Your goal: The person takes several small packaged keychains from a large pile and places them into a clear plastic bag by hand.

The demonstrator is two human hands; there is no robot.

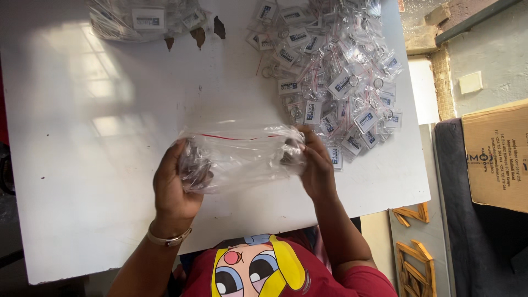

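Crinkled clear plastic bag [242, 157] between left hand [175, 184] and right hand [314, 165]

Both hands grip a clear plastic bag [242, 157]: thin glossy film, crinkled, red seal strip along its top edge; left hand [175, 184] wears a shiny metal bangle [168, 238] at the wrist. Table [82, 165] is white, smooth, semi-gloss with window glare, and the coating is chipped to brown at 12 o'clock. At 1 o'clock, a pile of small glossy plastic sleeves [335, 71] holds printed paper tags and metal rings; at 3 o'clock, a matt brown cardboard box [495, 154].
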